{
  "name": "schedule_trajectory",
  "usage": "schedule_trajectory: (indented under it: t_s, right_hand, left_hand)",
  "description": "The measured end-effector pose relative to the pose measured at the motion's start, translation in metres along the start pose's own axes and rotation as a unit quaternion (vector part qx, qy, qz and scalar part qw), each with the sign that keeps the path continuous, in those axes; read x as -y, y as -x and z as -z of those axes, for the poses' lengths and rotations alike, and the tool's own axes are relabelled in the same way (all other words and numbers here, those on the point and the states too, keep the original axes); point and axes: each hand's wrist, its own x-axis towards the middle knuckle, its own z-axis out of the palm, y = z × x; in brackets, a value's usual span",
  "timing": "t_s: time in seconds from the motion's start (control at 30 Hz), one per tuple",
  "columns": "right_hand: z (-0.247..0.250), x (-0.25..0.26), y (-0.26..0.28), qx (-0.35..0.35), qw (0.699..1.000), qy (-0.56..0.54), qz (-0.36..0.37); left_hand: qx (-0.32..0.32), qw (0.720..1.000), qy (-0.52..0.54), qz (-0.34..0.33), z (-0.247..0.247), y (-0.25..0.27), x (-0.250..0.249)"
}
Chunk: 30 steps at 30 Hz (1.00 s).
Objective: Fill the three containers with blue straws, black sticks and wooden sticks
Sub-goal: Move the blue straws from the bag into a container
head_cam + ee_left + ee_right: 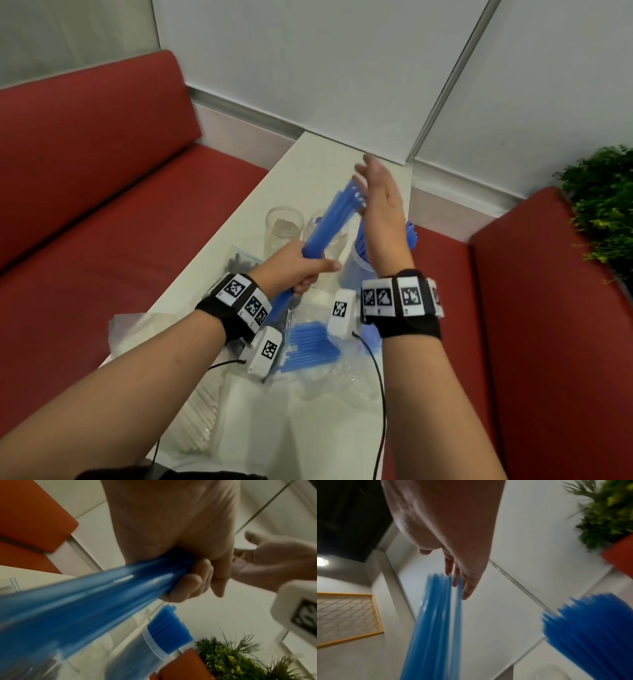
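Observation:
My left hand (303, 270) grips a bundle of blue straws (330, 224) (89, 596) (433, 615) around its middle, tilted up to the right above the table. With straight fingers, my right hand (375, 202) (460, 580) lies flat against the bundle's upper ends. A clear container with blue straws in it (358, 265) (161, 641) stands under my right wrist. An empty glass jar (283, 228) stands at the left, and a second clear jar (325, 236) shows behind the bundle. More blue straws (310, 342) lie in clear wrapping near me.
A zip bag of black sticks (239, 262) lies left of the jars on the narrow white table (308, 161). White wrapped sticks (202, 418) lie at the near left edge. Red benches flank the table, and a green plant (603, 202) stands at the right.

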Motion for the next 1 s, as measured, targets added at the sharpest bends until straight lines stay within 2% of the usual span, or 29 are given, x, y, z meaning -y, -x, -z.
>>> schedule_trajectory:
  t_s: [0.07, 0.17, 0.2, 0.27, 0.33, 0.4, 0.47, 0.53, 0.63, 0.73, 0.8, 0.9, 0.93, 1.0]
  right_hand:
    - [0.003, 0.014, -0.009, 0.018, 0.996, 0.075, 0.042]
    - [0.003, 0.011, -0.003, 0.130, 0.973, 0.190, 0.019]
    - [0.005, 0.004, 0.001, 0.141, 0.974, 0.177, 0.019]
    - [0.010, -0.012, 0.011, 0.077, 0.992, 0.098, 0.011]
    - [0.012, -0.023, 0.016, 0.022, 0.998, 0.011, -0.066]
    - [0.010, -0.034, 0.021, 0.078, 0.980, -0.114, -0.144]
    - [0.007, -0.036, 0.024, 0.093, 0.961, -0.197, -0.171]
    - [0.011, -0.035, 0.020, 0.061, 0.958, -0.220, -0.173]
    - [0.024, -0.026, 0.006, 0.002, 0.961, -0.246, -0.127]
    - [0.033, -0.013, -0.004, -0.038, 0.962, -0.257, -0.080]
    - [0.032, -0.009, -0.006, -0.048, 0.964, -0.254, -0.055]
    - [0.022, -0.009, -0.002, -0.044, 0.976, -0.211, -0.025]
    - [0.019, -0.011, 0.000, -0.040, 0.978, -0.203, -0.018]
    - [0.013, -0.015, 0.003, -0.032, 0.979, -0.202, -0.015]
  left_hand:
    - [0.045, 0.999, -0.016, 0.012, -0.006, 0.002, 0.003]
    - [0.069, 0.997, -0.006, 0.021, -0.012, 0.000, 0.002]
    - [0.069, 0.997, -0.002, 0.025, -0.013, 0.000, 0.002]
    - [0.066, 0.997, 0.010, 0.031, -0.011, -0.001, 0.001]
    - [0.083, 0.996, 0.009, 0.038, -0.010, -0.001, 0.001]
    - [0.125, 0.991, -0.012, 0.051, -0.013, -0.001, -0.001]
    - [0.169, 0.984, -0.007, 0.062, -0.016, -0.002, -0.003]
    - [0.205, 0.976, 0.027, 0.067, -0.011, -0.002, -0.002]
    - [0.225, 0.969, 0.055, 0.092, 0.005, 0.003, 0.007]
    - [0.175, 0.968, 0.119, 0.135, 0.018, 0.006, 0.025]
    - [0.087, 0.957, 0.206, 0.183, 0.019, 0.003, 0.032]
    - [-0.040, 0.900, 0.370, 0.227, 0.011, -0.005, 0.038]
    - [-0.056, 0.878, 0.417, 0.230, 0.008, -0.006, 0.040]
    - [-0.052, 0.858, 0.458, 0.228, 0.002, -0.005, 0.043]
